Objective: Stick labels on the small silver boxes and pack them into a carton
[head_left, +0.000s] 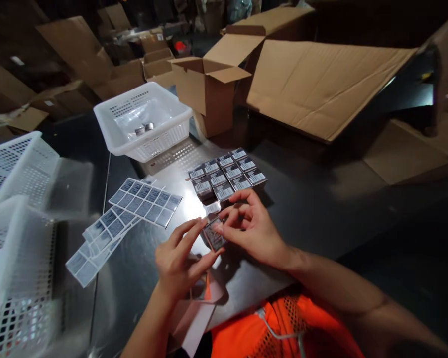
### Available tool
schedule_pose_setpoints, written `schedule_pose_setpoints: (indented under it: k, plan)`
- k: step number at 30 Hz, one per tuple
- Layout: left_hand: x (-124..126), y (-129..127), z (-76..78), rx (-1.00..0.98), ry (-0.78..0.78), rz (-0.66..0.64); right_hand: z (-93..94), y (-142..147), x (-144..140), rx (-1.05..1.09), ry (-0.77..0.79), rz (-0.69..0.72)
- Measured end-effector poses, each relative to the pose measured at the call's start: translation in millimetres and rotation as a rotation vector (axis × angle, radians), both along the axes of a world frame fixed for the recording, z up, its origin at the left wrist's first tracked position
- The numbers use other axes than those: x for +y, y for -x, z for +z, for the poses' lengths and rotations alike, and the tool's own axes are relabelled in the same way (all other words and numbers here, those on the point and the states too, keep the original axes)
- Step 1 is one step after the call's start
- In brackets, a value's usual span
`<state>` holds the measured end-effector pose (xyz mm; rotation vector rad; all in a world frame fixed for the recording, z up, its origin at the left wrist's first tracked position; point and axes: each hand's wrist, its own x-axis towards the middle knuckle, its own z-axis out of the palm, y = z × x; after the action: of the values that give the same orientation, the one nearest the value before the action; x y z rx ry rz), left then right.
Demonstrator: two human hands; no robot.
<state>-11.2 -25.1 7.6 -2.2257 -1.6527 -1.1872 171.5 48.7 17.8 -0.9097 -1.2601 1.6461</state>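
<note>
dark table (306, 214), right of right hand (248, 228): open lane, sideways and forward. flap (328, 89): slants across that lane's far end. box block (224, 174): just ahead of right hand and left hand (177, 258), bars the straight way. sheets (145, 204): flat, passable above, left of block. basket (162, 144), carton (218, 107): raised walls beyond, side by side; narrow metal strip before them. crates (37, 248): high sides, bar far left.

Dim, blurred edges surround soft glare on the tabletop (188, 211).

Barcode labels (223, 192) — print unreadable
</note>
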Motion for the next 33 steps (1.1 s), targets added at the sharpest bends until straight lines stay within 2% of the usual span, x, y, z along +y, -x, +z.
schedule_pose_setpoints:
  k: [2,5,7,11,13,16,20,25,28,33]
  plan:
    - [-1.3,0.4,-1.1,-0.035,0.002,-0.019,-3.3,-0.5,3.7,-0.024,-0.026,-0.048]
    - [-4.5,2.7,-2.8,-0.149,0.05,0.012,-4.4,-2.5,8.1,-0.005,-0.045,-0.027]
    - [-6.2,5.4,-3.5,-0.26,0.076,0.136,-3.4,-2.4,4.4,-0.006,-0.117,0.014]
    - [-4.5,10.9,-1.5,-0.413,0.042,0.488,-2.7,6.4,-18.1,-0.153,-0.3,0.17]
    - [-2.0,11.6,0.8,-0.412,0.009,0.567,-4.9,13.8,-29.2,-0.237,-0.355,0.259]
    - [0.9,9.9,3.5,-0.37,0.0,0.603,-10.6,23.8,-37.3,-0.291,-0.348,0.324]
    - [3.1,8.5,4.6,-0.39,0.086,0.572,-16.9,27.3,-34.8,-0.3,-0.254,0.376]
    - [5.7,7.8,6.5,-0.438,0.141,0.591,-16.3,21.7,-34.6,-0.322,-0.322,0.447]
    - [7.8,4.9,7.7,-0.509,0.207,0.585,-18.3,19.4,-36.0,-0.364,-0.482,0.404]
    - [15.4,2.3,10.7,-0.618,0.27,0.576,-32.4,20.3,-27.9,-0.418,-1.078,0.164]
